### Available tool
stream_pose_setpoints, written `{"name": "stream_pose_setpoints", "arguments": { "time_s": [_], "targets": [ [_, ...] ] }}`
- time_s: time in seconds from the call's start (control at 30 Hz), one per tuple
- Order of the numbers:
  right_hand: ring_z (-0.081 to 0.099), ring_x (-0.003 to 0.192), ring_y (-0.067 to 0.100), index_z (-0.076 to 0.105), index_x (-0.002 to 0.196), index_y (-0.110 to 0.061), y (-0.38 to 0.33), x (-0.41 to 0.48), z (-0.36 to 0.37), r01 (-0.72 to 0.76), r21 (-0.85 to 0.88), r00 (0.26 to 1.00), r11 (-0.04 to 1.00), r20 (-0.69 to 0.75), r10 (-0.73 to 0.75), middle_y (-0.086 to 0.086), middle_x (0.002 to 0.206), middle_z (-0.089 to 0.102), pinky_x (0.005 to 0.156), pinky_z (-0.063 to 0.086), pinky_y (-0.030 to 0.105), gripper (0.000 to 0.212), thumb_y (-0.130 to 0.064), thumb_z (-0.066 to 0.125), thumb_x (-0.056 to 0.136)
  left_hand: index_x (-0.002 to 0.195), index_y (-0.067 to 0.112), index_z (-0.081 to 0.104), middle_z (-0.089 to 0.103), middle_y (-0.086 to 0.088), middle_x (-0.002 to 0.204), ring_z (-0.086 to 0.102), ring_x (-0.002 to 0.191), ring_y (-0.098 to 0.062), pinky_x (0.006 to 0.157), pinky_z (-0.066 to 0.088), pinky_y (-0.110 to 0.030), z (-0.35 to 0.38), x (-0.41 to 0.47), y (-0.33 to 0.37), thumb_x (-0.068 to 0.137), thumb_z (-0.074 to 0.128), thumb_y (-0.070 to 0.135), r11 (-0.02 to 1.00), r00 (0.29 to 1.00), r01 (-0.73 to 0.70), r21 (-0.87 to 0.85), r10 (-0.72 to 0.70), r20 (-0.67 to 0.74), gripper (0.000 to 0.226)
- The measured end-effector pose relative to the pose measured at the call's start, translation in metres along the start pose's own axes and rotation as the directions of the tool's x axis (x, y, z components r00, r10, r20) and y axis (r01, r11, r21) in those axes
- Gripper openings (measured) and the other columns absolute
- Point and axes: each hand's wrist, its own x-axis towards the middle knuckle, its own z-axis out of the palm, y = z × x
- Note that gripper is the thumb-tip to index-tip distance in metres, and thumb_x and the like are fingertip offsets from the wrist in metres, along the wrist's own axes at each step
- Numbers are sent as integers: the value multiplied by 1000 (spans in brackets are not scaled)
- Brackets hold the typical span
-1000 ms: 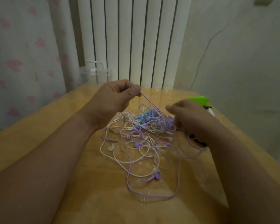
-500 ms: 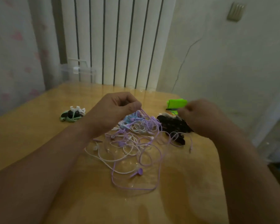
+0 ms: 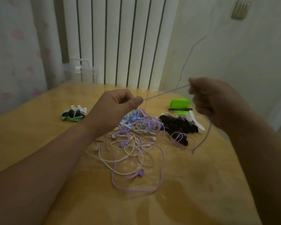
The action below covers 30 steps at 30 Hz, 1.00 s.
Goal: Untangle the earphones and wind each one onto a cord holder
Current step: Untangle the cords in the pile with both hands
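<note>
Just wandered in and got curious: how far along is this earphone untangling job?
Early, it seems. Done: one small bundle of green and white earphones on dark holders lies aside. In hand: the left hand and right hand pinch a thin purple cord stretched between them. Left: the tangled heap of purple, white and blue earphones, beside a pile of black cord holders.

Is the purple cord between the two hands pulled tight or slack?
Tight: the purple cord runs in a straight line from the left hand to the right hand, both gripping it.
</note>
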Motion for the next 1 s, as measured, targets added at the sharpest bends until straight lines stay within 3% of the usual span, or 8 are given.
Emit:
{"name": "stream_pose_setpoints", "arguments": {
  "time_s": [0.17,0.23,0.33,0.47,0.6,0.73,0.9,1.0],
  "targets": [
    [35,45,18,61,55,-10,21,-3,-31,-62,-322,970,945,-242,-19,6,53,45,50,32,32,38,-13,62,93,97,4,74,58,20,55,50,50,4,53,39,-8,0,-4,5,102,63,22,996,996,14,87,-22,90,22],
    [54,56,24,70,73,-3,35,-6,-27,-159,-611,978,776,-204,41,23,69,61,60,46,38,25,-20,64,92,95,11,75,68,6,68,57,59,-8,57,46,-20,-2,-4,5,100,66,27,994,997,-25,110,17,77,20],
    [65,85,33,73,95,-3,36,-13,0,-95,-874,993,477,-115,-14,21,90,70,75,52,40,28,-26,57,99,93,18,76,67,-20,79,59,75,-41,69,52,-48,0,-3,1,98,69,34,976,994,-96,194,82,77,17],
    [68,97,22,67,118,-13,11,-25,67,124,-558,992,820,101,-81,5,107,71,92,54,46,40,-42,42,110,99,24,75,69,-11,76,62,69,-34,67,53,-51,9,-6,1,99,67,43,950,982,-181,253,162,96,21],
    [57,56,13,65,114,-13,21,-16,98,-24,-392,934,920,320,161,0,81,64,56,49,33,58,-65,40,104,104,24,69,69,-5,81,66,75,-28,69,54,-51,9,-7,-4,99,62,39,947,979,-204,246,196,57,16],
    [39,44,3,73,90,-13,45,-4,75,38,-378,970,925,235,56,-13,49,47,48,30,25,44,-55,62,99,93,23,65,58,0,66,50,59,-13,58,45,-36,7,-5,-8,98,71,31,935,986,-158,318,134,97,11],
    [25,42,12,59,56,-18,57,13,34,9,66,991,998,-136,0,-5,51,33,42,21,22,42,-22,68,97,87,18,73,50,13,57,41,52,-2,54,37,-17,-3,-1,-8,104,62,32,973,992,1,232,-30,119,25],
    [26,43,12,56,48,-20,65,13,29,-28,1,985,1000,-173,28,-10,48,35,43,21,22,48,-17,63,95,90,9,73,42,9,54,34,50,-10,51,33,-20,-12,0,-12,105,59,34,986,976,143,82,-155,154,33]
  ]
}}
